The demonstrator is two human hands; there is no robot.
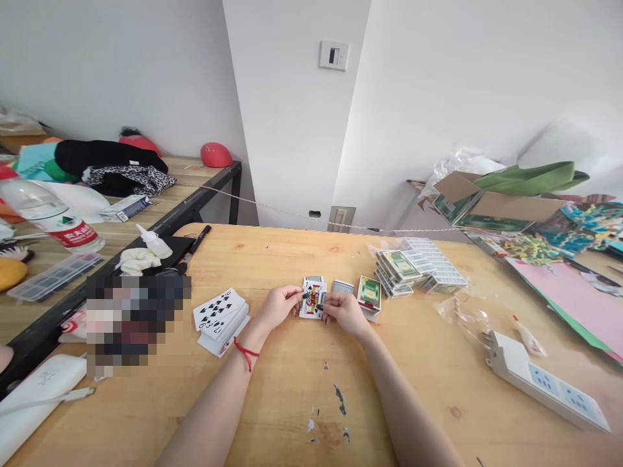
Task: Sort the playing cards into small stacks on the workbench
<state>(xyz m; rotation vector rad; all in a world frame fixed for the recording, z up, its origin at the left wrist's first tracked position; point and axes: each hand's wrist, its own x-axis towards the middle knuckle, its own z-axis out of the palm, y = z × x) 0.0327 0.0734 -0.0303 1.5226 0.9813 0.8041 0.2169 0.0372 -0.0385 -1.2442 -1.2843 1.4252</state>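
Observation:
Between my hands is a playing card (312, 295) with a face figure and black suit marks, standing upright or tilted toward me. My left hand (283, 306) pinches its left edge, and my right hand (344, 312) pinches its right edge. What lies directly behind the card is mostly hidden; a strip of patterned card back shows over its top. Beyond my right hand is a grey patterned card back (343, 286). A green card box (370, 293) sits just right of that hand. Left of my left wrist, a loose pile of playing cards (222, 321) lies face up.
Stacked card boxes (396, 269) and a wrapped block of boxes (438, 266) stand at the back right. A white power strip (545, 383) lies at right, near a small glue tube (529, 336). At left are a white power bank (43, 402) and a squeeze bottle (154, 242).

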